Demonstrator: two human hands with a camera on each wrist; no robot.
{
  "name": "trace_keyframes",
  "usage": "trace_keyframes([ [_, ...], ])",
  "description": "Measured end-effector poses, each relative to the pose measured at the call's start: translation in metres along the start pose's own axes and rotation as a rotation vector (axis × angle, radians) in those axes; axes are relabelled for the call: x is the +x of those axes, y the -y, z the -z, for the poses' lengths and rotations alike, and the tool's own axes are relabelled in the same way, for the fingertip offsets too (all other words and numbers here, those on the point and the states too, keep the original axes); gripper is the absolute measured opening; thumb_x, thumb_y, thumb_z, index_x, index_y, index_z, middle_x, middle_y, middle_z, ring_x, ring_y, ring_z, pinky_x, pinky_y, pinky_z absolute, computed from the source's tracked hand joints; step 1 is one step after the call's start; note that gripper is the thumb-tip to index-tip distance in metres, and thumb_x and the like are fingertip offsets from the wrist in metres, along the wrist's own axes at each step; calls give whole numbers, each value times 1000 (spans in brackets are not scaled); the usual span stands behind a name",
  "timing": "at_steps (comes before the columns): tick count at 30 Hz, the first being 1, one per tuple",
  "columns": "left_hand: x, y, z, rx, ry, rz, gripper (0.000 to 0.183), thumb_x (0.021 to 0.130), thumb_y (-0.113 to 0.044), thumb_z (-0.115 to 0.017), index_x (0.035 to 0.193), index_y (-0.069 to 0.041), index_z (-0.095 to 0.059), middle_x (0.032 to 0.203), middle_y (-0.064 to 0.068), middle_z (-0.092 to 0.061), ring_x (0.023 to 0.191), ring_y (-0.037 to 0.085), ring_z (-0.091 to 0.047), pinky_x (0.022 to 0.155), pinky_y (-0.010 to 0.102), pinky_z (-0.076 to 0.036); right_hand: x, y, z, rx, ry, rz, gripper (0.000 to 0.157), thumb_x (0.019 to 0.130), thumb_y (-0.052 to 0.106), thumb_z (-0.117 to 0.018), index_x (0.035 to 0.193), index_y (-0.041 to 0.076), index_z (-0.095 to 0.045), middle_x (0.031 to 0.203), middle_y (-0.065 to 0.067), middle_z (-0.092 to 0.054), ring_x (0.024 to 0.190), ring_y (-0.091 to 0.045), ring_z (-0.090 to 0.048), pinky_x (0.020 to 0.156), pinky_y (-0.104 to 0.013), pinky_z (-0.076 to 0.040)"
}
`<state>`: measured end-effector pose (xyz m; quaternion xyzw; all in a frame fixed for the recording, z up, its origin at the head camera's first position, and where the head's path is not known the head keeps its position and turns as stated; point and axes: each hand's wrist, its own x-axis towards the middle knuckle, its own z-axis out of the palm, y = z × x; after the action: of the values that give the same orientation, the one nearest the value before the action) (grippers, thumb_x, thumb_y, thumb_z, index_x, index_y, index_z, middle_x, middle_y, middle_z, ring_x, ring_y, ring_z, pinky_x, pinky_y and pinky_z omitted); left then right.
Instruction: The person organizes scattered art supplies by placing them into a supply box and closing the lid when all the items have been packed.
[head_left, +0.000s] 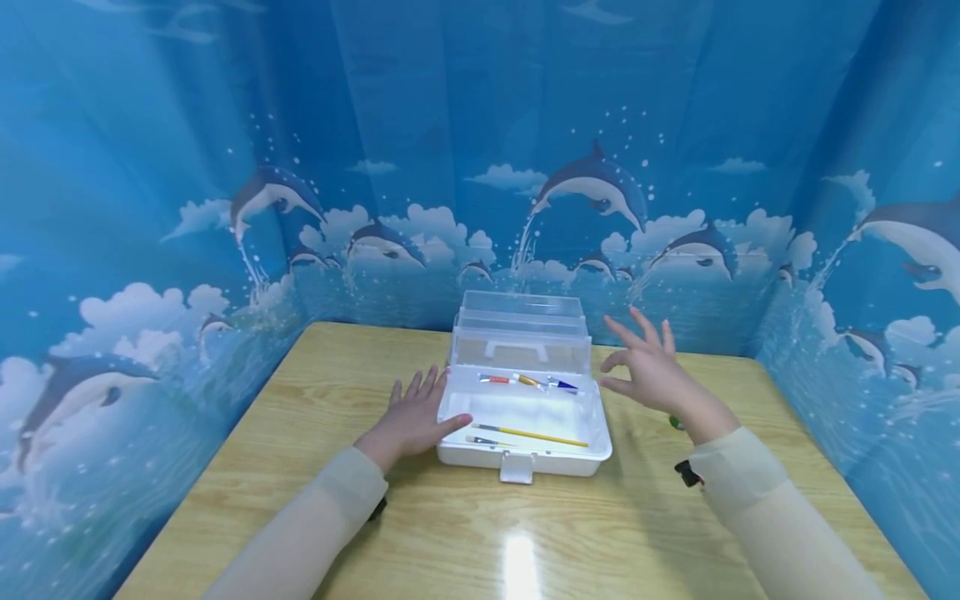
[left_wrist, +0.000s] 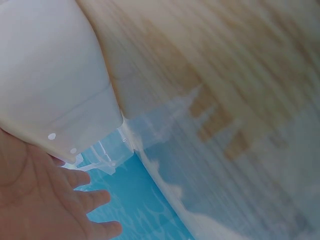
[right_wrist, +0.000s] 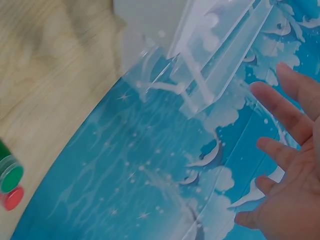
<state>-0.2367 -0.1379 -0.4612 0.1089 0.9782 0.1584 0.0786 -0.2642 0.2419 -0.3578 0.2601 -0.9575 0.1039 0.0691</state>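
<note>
Blue curtains (head_left: 480,125) printed with leaping dolphins, clouds and spray stand round three sides of a wood-grain table (head_left: 420,546), which catches a bright streak of light near its front. On it, roughly midway across, sits a white plastic storage box (head_left: 555,464), its clear lid (head_left: 517,322) tipped back towards the curtain and its front latch (head_left: 516,468) hanging down. Along the front of the inside lie a long yellow-handled paintbrush (head_left: 536,435) and, just beside it, a shorter pale-bristled brush (head_left: 489,441). Farther back are three small brush shapes, orange (head_left: 497,379), golden (head_left: 529,381) and blue (head_left: 562,384) (whether real brushes or printed ones, I cannot tell).

At the box's left side is the person's left hand (head_left: 414,419), fingers extended and spread, its thumb overlapping the left rim in the head view. Near the back right corner, the right hand (head_left: 651,372) is raised apart from the box with its fingers fanned out and its thumb slightly bent. Both arms wear pale sleeves (head_left: 772,508). Beyond the right hand's wrist, partly hidden, are a green-ended container (right_wrist: 11,175) and a red-ended one (right_wrist: 13,198), side by side.
</note>
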Motion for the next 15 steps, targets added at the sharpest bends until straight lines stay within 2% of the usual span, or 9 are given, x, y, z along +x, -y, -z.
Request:
trace_keyframes([
  [6, -2, 0, 1, 13, 4, -3, 108, 84, -89, -24, 162, -18, 0, 168, 10, 1, 153, 35, 1, 118, 61, 6, -12, -16, 2, 22, 30, -47, 18, 87, 28, -80, 100, 17, -79, 164, -20, -21, 150, -45, 9, 107, -72, 18],
  [15, -4, -2, 2, 12, -3, 7, 106, 86, -87, -26, 162, -17, -3, 168, 11, 1, 153, 36, 0, 118, 61, 5, -34, -39, 0, 82, 43, -95, 16, 86, 24, -80, 97, 13, -80, 161, -26, -23, 148, -52, 6, 106, -77, 11],
])
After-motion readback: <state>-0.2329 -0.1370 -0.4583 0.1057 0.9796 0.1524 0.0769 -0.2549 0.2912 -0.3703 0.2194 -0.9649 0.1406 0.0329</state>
